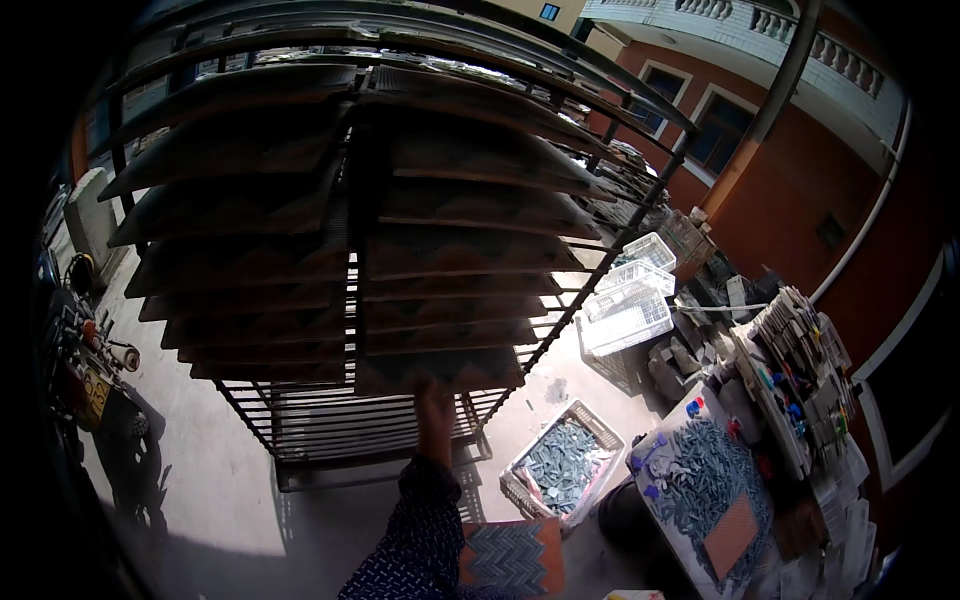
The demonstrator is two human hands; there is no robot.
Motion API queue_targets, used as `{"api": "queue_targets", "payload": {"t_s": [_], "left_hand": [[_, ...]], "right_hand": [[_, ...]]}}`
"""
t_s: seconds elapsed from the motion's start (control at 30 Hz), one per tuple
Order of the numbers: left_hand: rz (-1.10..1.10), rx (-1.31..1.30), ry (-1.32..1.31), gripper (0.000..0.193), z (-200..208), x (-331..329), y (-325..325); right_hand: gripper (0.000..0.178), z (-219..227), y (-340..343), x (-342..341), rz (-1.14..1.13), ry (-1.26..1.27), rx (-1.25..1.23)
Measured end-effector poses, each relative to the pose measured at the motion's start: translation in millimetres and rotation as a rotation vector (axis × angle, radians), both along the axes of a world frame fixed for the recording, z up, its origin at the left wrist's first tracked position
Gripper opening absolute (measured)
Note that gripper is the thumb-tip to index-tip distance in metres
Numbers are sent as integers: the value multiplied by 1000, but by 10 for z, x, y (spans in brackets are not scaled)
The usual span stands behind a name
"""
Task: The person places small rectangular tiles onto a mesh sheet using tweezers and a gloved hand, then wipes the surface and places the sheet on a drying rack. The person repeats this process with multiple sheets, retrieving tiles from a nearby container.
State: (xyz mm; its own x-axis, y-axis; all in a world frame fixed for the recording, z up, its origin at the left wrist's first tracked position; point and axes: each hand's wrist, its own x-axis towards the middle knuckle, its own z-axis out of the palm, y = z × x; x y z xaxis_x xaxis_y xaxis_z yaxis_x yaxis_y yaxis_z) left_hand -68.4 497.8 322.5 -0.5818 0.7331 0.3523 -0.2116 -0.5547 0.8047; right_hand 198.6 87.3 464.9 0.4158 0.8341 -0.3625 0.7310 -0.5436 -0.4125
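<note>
My left hand reaches up and forward in a dark patterned sleeve. It is closed on the front edge of a board, the lowest one in the right-hand stack of a metal rack. The board is in deep shade, and the fingers show only partly. Below, to the right of my forearm, is an orange board bearing grey strips in a zigzag pattern; its lower end is cut off by the frame. My right hand is out of the picture.
The tall rack carries two columns of shaded boards, with bare bars below. A white crate of grey-green strips stands on the floor to the right. Beside it, a table holds loose strips and an orange sheet. Motorbikes stand left.
</note>
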Motion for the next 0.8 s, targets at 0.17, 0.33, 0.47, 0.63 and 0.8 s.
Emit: {"api": "queue_targets", "payload": {"t_s": [0.17, 0.33, 0.47, 0.63, 0.8], "left_hand": [[105, -37, 458, 23, 6, -19, 211], [130, 139, 708, 38, -422, -591, 835], [63, 170, 770, 41, -416, -455, 859], [-493, 118, 76, 39, -633, -888, 1499], [-710, -219, -381, 60, -632, -367, 531]], "right_hand": [[35, 43, 61, -62, 29, -28, 55], [36, -162, -215, -38, -6, -78, 218], [38, -573, -790, 23, -164, -183, 133], [38, -923, -1613, -196, -420, -95, 4], [35, -1295, -2690, -438, -672, -108, 68]]}}
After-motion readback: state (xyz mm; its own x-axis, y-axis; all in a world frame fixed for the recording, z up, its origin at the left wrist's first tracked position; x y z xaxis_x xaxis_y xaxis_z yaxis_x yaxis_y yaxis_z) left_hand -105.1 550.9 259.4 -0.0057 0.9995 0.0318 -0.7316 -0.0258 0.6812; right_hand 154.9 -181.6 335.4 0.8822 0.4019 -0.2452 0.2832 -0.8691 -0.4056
